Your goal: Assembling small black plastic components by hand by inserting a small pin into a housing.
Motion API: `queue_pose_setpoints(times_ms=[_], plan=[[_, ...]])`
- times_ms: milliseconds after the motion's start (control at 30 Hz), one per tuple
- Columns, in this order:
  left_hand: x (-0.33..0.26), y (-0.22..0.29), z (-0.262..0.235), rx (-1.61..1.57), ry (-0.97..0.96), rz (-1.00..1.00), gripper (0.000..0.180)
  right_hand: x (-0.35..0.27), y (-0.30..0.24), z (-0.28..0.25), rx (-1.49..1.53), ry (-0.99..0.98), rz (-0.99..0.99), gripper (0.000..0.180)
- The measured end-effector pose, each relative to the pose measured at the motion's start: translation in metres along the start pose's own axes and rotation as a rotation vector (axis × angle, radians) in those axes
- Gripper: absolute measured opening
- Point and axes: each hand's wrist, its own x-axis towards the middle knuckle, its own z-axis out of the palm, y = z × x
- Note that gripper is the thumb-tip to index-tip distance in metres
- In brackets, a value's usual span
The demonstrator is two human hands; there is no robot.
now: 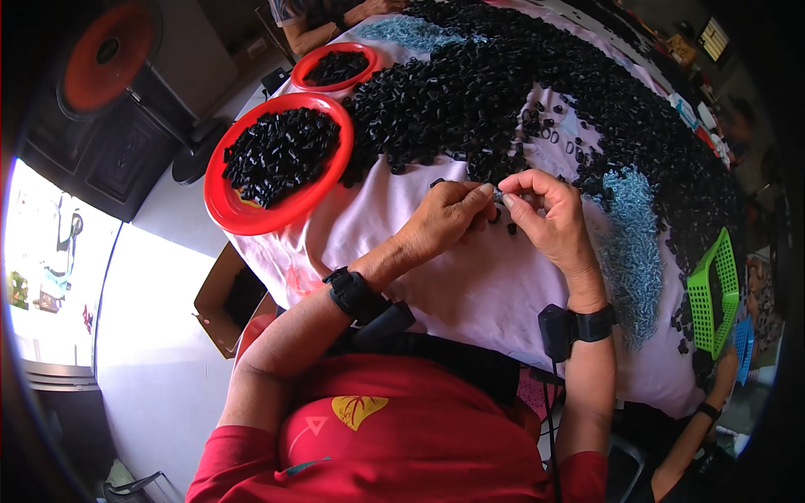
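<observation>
My left hand is closed, thumb pressed to the curled fingers. Close by on the right, my right hand pinches with thumb and forefinger. The fingertips of both hands almost meet around something tiny and greyish, too small to name. Just beyond them spreads a big heap of small black ring-like plastic parts, a few lying loose under my hands. To the right of my right hand lies a long pile of small blue-grey pieces. A pale pink cloth covers the table beneath.
Two red plates, one near and one farther, hold black parts at the left. A green basket stands at the right edge. Another person's arm rests at the far side; another's forearm shows lower right. A fan stands left.
</observation>
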Motion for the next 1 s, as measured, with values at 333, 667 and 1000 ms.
queue_pose_setpoints(times_ms=[333, 667, 1000], plan=[[-0.002, -0.002, 0.009, 0.093, 0.093, 0.192, 0.036, 0.001, 0.002, 0.001, 0.029, 0.023, 0.054, 0.013], [-0.001, 0.004, 0.008, 0.152, 0.163, 0.156, 0.035, 0.000, 0.001, -0.008, -0.089, 0.080, 0.020, 0.013], [-0.001, 0.007, -0.002, -0.044, -0.015, 0.062, 0.036, 0.000, 0.009, -0.039, -0.607, 0.266, 0.108, 0.020]])
